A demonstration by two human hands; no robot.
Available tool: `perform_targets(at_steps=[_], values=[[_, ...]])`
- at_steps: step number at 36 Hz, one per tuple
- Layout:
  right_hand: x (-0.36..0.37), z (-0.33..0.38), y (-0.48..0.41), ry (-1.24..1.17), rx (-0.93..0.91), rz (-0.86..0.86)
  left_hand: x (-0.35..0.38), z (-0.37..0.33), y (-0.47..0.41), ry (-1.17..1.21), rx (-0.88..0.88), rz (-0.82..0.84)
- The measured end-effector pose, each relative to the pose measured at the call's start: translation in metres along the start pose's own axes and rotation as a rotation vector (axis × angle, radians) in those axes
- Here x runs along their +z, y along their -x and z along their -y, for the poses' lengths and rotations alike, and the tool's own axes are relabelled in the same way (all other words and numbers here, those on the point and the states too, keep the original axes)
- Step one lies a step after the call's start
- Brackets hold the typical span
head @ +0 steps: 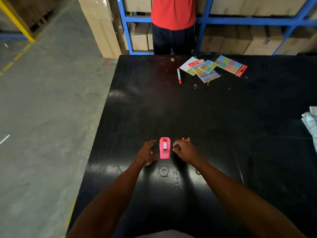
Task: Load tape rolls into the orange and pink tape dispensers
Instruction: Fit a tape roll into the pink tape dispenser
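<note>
The pink tape dispenser (pixel 164 148) stands on the black table (pixel 223 117), with a pale tape roll showing in its slot. My left hand (pixel 147 152) hovers just left of it, fingers spread, holding nothing. On the dispenser's right is my right hand (pixel 183 149), fingers curled, and I see nothing in it. Behind that hand only the top of the orange tape dispenser (pixel 185 139) shows. A small tape roll (pixel 164 172) lies flat on the table in front of the pink dispenser. Another dark ring (pixel 198 172) peeks out beside my right forearm.
At the far side lie a red-capped marker (pixel 179 75) and several colourful sticker sheets (pixel 208 70). A person in a red shirt (pixel 173 12) stands beyond the table by blue racks of cardboard boxes. Folded cloth (pixel 311 122) lies at the right edge. The table's left edge drops to concrete floor.
</note>
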State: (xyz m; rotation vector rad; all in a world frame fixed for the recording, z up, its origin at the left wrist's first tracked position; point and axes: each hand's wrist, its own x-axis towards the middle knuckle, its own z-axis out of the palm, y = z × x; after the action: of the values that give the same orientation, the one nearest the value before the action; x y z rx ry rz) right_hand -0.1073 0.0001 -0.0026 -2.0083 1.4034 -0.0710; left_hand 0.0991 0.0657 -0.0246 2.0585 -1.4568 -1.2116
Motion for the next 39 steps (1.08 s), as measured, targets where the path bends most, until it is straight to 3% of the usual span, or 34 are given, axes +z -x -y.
perform_targets(at_steps=[6,22,30,39], values=[[0.012,0.024,-0.013,0.147,-0.047,0.061,0.003,0.008,-0.015,-0.049,0.007,0.120],[0.028,0.031,-0.056,0.327,-0.065,0.235,0.008,0.018,-0.048,0.019,0.112,0.146],[0.011,0.031,-0.068,0.273,-0.081,0.352,0.007,0.017,-0.047,-0.027,0.080,0.154],[0.005,0.033,-0.052,0.212,-0.044,0.332,0.007,0.012,-0.044,-0.057,0.054,0.202]])
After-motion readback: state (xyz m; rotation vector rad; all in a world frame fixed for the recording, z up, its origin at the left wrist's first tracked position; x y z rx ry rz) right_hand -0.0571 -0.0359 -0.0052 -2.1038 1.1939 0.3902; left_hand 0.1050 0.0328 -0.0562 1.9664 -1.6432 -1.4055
